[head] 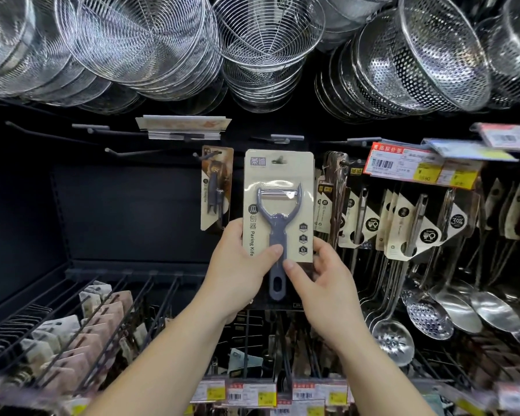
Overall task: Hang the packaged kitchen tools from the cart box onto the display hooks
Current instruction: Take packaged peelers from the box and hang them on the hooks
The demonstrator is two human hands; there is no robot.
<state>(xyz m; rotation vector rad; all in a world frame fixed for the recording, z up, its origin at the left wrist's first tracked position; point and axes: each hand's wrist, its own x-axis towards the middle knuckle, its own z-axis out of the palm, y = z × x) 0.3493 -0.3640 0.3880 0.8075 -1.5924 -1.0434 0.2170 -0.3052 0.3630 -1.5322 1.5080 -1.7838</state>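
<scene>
Both hands [282,277] pinching peeler card [278,205] low; risk: hang-hole [279,160] misses hook, card slips.

Two hands in view: left hand [240,265], right hand [321,283]. One carded peeler [278,205] held; one similar pack [216,187] hangs behind. Bare hooks [126,152] at left: at least three.

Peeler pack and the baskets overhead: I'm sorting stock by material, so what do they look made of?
Peeler: matte grey-blue plastic body, shiny metal blade, on a beige card under what looks like a clear glossy blister. Baskets: bright bare steel wire, likely stainless.
</scene>
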